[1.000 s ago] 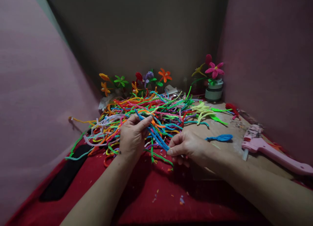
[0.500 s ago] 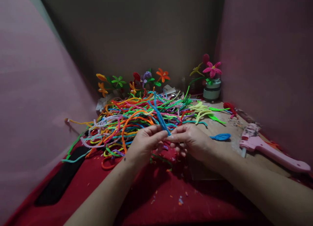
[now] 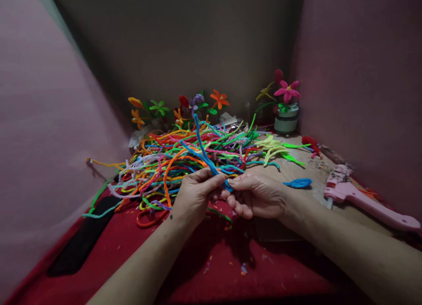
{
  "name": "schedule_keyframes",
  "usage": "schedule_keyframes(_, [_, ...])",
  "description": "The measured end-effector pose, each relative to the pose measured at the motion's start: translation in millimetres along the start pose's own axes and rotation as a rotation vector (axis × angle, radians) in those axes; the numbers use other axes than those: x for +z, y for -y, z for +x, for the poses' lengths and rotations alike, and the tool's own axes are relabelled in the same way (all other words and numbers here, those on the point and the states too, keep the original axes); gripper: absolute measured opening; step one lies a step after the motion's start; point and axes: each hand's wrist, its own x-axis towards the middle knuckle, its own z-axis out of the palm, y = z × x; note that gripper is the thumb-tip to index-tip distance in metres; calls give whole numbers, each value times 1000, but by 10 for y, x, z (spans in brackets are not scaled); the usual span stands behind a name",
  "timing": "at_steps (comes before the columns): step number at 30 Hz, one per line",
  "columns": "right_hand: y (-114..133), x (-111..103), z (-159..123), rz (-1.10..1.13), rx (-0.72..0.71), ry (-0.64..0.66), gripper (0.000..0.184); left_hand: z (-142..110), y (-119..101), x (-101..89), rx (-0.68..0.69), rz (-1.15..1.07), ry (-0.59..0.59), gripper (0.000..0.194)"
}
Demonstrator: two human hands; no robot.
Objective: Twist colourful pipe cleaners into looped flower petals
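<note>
A blue pipe cleaner [image 3: 205, 154], bent double with two loose ends pointing up and left, is pinched between both hands. My left hand [image 3: 198, 191] grips it between thumb and forefinger along its lower part. The thumb and forefinger of my right hand [image 3: 255, 194] press on its bottom end, with the other fingers curled below. Behind the hands spreads a heap of colourful pipe cleaners [image 3: 154, 164]. A blue looped petal shape [image 3: 298, 183] lies on the board, just beyond my right wrist.
A pink glue gun [image 3: 365, 201] rests at the right on a brown board [image 3: 316, 195]. Pipe-cleaner flowers stand along the back, some in a pale green jar [image 3: 286, 120]. A black strip [image 3: 81, 241] lies on the red cloth [image 3: 132, 256] with scattered fluff.
The blue pipe cleaner has tilted further left and its two ends stand wider apart. My right hand has turned slightly, its lower fingers now showing more.
</note>
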Motion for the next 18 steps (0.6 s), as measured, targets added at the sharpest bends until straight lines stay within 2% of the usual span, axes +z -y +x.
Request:
schedule_keyframes(11, [-36, 47, 33, -21, -122, -100, 16, -33, -4, 66, 119, 72, -78, 22])
schedule_keyframes(18, [-30, 58, 26, -189, -215, -150, 22, -22, -14, 57, 132, 68, -105, 22])
